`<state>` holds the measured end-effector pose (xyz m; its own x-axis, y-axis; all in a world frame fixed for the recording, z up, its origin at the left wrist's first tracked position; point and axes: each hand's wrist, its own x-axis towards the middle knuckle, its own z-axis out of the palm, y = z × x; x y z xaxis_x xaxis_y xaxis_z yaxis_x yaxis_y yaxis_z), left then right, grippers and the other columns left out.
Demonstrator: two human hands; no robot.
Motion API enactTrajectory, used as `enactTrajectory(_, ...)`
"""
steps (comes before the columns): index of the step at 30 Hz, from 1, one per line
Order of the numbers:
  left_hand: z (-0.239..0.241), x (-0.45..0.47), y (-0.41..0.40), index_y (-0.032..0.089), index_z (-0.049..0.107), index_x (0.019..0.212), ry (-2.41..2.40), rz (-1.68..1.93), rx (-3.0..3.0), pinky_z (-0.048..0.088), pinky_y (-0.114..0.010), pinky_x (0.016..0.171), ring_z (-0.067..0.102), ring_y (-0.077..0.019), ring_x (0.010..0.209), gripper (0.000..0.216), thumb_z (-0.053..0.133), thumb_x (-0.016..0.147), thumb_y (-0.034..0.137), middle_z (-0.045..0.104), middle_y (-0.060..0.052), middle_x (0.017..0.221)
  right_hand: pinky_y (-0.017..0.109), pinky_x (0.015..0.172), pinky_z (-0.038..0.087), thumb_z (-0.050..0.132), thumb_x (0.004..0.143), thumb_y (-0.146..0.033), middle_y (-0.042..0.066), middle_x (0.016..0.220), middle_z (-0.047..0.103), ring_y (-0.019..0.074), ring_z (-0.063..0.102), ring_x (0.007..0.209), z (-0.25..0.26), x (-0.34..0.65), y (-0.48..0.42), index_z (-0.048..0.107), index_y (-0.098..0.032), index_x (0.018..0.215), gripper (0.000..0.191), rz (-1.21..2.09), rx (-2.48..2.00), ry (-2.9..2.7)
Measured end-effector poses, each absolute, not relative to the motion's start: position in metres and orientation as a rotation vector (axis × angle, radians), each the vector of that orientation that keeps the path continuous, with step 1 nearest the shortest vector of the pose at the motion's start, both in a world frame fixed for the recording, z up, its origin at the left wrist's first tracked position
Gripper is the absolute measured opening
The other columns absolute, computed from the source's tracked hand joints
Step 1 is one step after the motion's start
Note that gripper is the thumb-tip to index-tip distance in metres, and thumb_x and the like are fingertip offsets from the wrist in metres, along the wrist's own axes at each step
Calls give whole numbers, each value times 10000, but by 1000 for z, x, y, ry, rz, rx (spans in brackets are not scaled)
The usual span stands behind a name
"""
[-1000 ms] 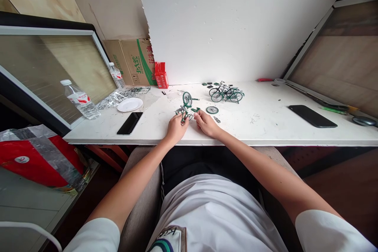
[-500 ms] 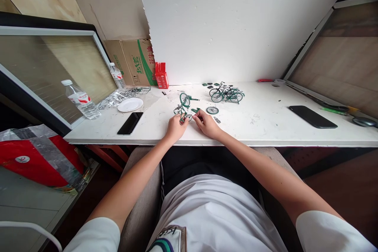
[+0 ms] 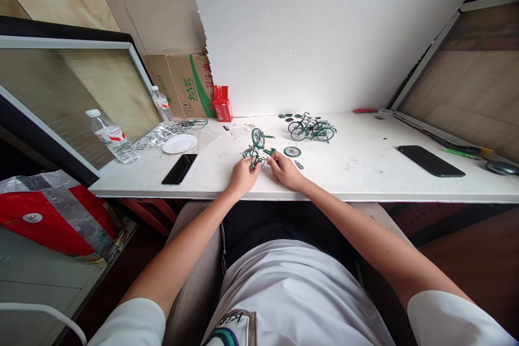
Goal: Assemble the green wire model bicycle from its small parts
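On the white table (image 3: 365,178) my left hand (image 3: 242,177) is closed on a small green model bicycle frame (image 3: 252,155), held just above the tabletop. My right hand (image 3: 285,170) is pinched close beside it, fingertips at the frame's right side; what they grip is too small to name. A loose green wheel (image 3: 258,137) with a fork lies just behind, another loose wheel (image 3: 292,151) to the right. A finished green model bicycle (image 3: 311,128) stands farther back.
A black phone (image 3: 179,168) and white plate (image 3: 179,144) lie left of my hands, with a water bottle (image 3: 111,137) and clear wrappers beyond. Another black phone (image 3: 431,160) lies at right. A red box (image 3: 223,104), a cardboard box and a white board stand behind.
The hands and the small frame have barely shifted; my fingers keep working at the frame in the same spot.
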<state>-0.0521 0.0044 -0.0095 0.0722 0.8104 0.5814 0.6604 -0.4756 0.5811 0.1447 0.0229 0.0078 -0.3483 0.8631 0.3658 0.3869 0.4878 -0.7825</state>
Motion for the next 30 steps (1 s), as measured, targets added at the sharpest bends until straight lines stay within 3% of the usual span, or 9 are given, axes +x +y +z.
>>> enactTrajectory(7, -10, -51, 5, 169, 772, 1026, 1523, 1366, 2141, 543, -307, 771, 679, -194, 780, 165, 645, 993, 269, 750, -92, 937, 334, 620, 435, 509, 1027, -640, -50, 676, 555, 188, 547, 546, 8, 144, 21, 463, -268, 1085, 380, 847, -992, -1907)
enactTrajectory(22, -8, -52, 3, 179, 742, 925, 1508, 1345, 2128, 506, -306, 746, 648, -192, 755, 141, 646, 984, 264, 706, -69, 854, 356, 643, 466, 540, 1017, -668, -53, 589, 594, 205, 575, 534, 7, 144, 21, 448, -282, 945, 403, 904, -983, -1854)
enactTrajectory(30, -6, -50, 0, 192, 737, 963, 1484, 1353, 2229, 509, -302, 754, 648, -200, 787, 130, 626, 998, 251, 695, -65, 859, 370, 671, 477, 374, 1078, -671, -23, 567, 573, 207, 588, 529, 13, 144, 17, 493, -261, 871, 475, 873, -1023, -1863)
